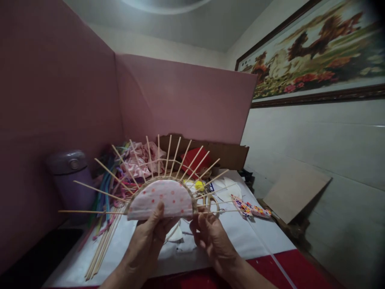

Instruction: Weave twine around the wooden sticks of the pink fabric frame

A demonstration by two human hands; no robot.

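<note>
Both hands lift the fan (161,198) above the worktop (258,237): left hand (150,233) grip clamped on its base, right hand (210,237) grip pinching its corner, spokes kept upright.

We hold a fabric half-disc (159,200) ringed with sticks (99,190) above the table (255,237); a jar (70,178) stands left, a cardboard box (228,154) behind, loose sticks (100,251) lie below-left.

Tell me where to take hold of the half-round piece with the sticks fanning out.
Probably grip the fabric-covered half-round base along its straight lower edge, from below, as the left hand and right hand do; sticks bristle from the curved rim.
</note>
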